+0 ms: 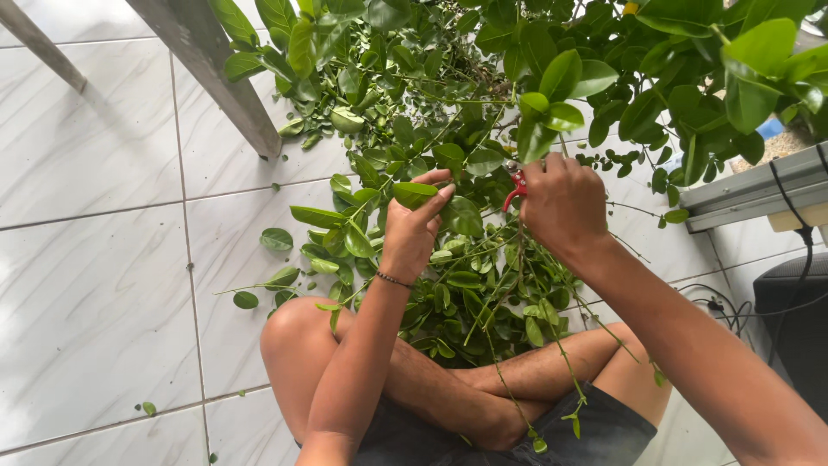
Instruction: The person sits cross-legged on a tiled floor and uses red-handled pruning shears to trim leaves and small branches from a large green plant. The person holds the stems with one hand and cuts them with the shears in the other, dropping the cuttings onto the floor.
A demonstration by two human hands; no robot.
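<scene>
Trimming step: left hand (412, 226) pinches a leafy twig (414, 192), right hand (562, 203) grips red pruning shears (516, 185); next cut needs blades on the stem.

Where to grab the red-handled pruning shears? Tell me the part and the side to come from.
Grip the red handles, the only safe part. The right hand already wraps them, with the cutting end hidden among the leafy stems. Come from the right, along that forearm, since the left hand and foliage crowd the other side.
</scene>
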